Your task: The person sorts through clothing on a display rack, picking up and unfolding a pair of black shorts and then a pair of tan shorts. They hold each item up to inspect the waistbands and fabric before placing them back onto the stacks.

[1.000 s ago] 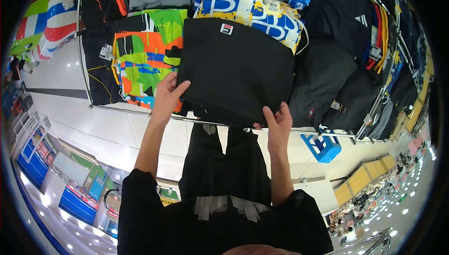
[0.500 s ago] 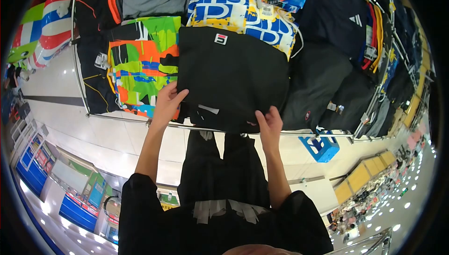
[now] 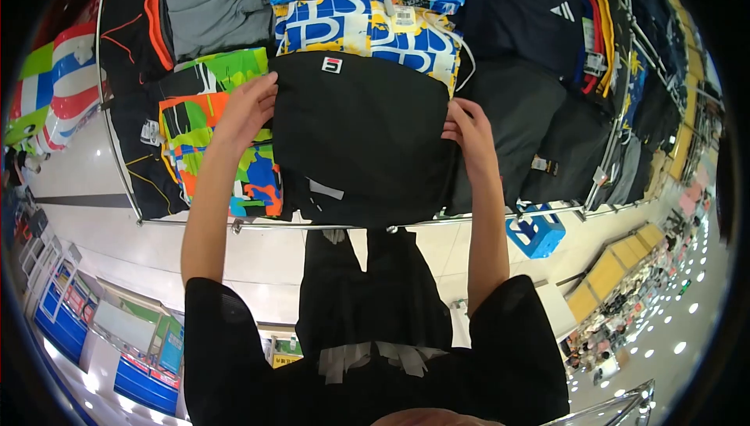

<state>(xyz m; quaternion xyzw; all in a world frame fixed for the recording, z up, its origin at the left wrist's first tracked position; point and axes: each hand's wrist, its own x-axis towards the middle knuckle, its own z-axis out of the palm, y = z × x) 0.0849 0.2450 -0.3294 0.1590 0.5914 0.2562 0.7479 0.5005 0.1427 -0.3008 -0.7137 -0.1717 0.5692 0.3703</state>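
A folded black garment (image 3: 363, 133) with a small white, red and dark logo patch (image 3: 331, 65) lies flat on the pile in front of me. My left hand (image 3: 251, 112) is closed at its upper left edge, with the fingertips on the cloth. At the upper right edge, my right hand (image 3: 471, 130) pinches the fabric between thumb and curled fingers. A pale tag (image 3: 326, 189) shows near the garment's lower left. Under my left forearm are green and orange patterned shorts (image 3: 259, 172). Just beyond the garment lies blue, white and yellow printed clothing (image 3: 371, 31).
A metal rail (image 3: 312, 227) runs along the display's near edge. Grey folded clothing (image 3: 215, 8) lies at the back left, dark clothing (image 3: 516, 105) to the right. A blue stool (image 3: 537, 232) stands on the floor below the rail.
Both hands have moved from the garment's near edge up to its far left and right edges. The view has shifted slightly, and the garment appears a little further left.
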